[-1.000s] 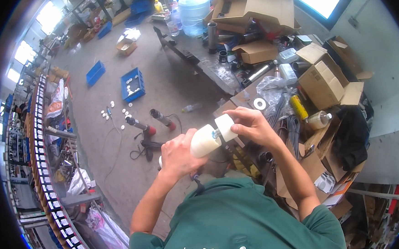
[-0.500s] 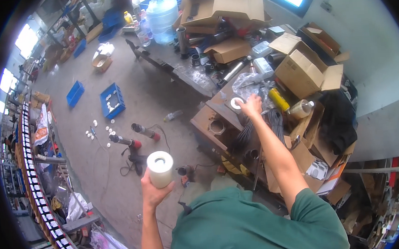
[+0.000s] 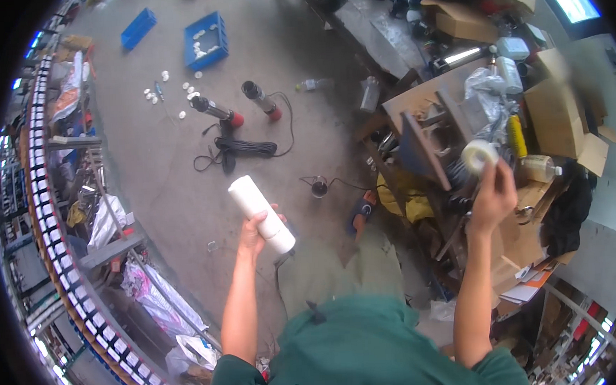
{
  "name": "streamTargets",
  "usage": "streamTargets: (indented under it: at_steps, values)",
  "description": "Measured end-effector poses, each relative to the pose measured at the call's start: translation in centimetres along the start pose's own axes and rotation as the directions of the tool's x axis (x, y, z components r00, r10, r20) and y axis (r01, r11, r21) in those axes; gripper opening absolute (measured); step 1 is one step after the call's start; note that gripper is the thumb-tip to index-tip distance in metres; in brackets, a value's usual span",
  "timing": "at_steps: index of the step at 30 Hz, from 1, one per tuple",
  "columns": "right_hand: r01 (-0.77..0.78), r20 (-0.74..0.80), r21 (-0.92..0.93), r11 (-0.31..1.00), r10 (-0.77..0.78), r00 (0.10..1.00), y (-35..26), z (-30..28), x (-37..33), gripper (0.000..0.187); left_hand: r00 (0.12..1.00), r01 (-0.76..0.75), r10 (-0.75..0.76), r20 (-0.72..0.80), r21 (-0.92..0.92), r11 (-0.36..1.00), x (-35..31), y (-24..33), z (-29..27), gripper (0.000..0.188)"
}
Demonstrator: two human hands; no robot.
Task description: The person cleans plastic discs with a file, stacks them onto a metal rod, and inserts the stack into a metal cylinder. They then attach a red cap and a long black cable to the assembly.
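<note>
My left hand (image 3: pixel 256 232) grips a white cylindrical pipe piece (image 3: pixel 261 214), held tilted above the concrete floor. My right hand (image 3: pixel 493 195) is raised over the cluttered workbench and holds a roll of pale tape (image 3: pixel 479 155) at its fingertips. Both bare forearms rise from my green shirt (image 3: pixel 360 351) at the bottom of the view. The two hands are wide apart.
A workbench (image 3: pixel 422 101) at right is piled with cardboard boxes (image 3: pixel 564 117), a yellow bottle (image 3: pixel 515 136) and plastic bags. On the floor lie two cylindrical pump parts (image 3: pixel 260 100), a black coiled cable (image 3: pixel 245 148), blue trays (image 3: pixel 206 40) and scattered white caps. Shelving (image 3: pixel 63 228) curves along the left.
A second ago both hands met at the white pipe. The right hand reached to the bench and now lifts the tape roll, while the left hand lowered and tilted the pipe.
</note>
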State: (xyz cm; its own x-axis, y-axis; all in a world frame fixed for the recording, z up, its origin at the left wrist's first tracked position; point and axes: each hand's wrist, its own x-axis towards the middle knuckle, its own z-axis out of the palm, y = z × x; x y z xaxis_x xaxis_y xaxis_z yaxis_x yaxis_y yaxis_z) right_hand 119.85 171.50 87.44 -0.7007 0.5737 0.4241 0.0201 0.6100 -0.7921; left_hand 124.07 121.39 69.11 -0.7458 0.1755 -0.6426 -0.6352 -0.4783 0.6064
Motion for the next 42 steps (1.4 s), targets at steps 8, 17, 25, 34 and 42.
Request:
streamTargets:
  at_steps: [8,17,25,34,42]
  values:
    - [-0.065,0.585,-0.126,0.990,0.127,0.801,11.4,21.7,-29.0,0.017,0.948,0.314,-0.317,-0.003,-0.146,0.938,20.8,-23.4,-17.8,0.064]
    - [-0.046,0.583,-0.143,0.989,0.121,0.804,22.8,31.2,-38.0,0.017,0.966,0.259,-0.245,0.086,-0.365,0.894,35.0,-36.8,-22.9,0.070]
    - [-0.112,0.607,-0.086,0.990,0.141,0.782,26.4,31.9,-39.9,0.021,0.965,0.246,-0.190,0.180,-0.375,0.894,38.1,-39.3,-23.4,0.069]
    - [-0.659,0.484,0.055,0.750,0.558,0.674,28.3,31.8,-41.6,0.029,0.954,0.217,-0.151,0.259,-0.248,0.944,39.8,-38.2,-24.1,0.072]
    - [-0.721,0.515,0.118,0.683,0.579,0.632,29.5,32.3,-42.2,0.035,0.926,0.219,-0.121,0.357,-0.248,0.944,42.4,-37.6,-24.4,0.075]
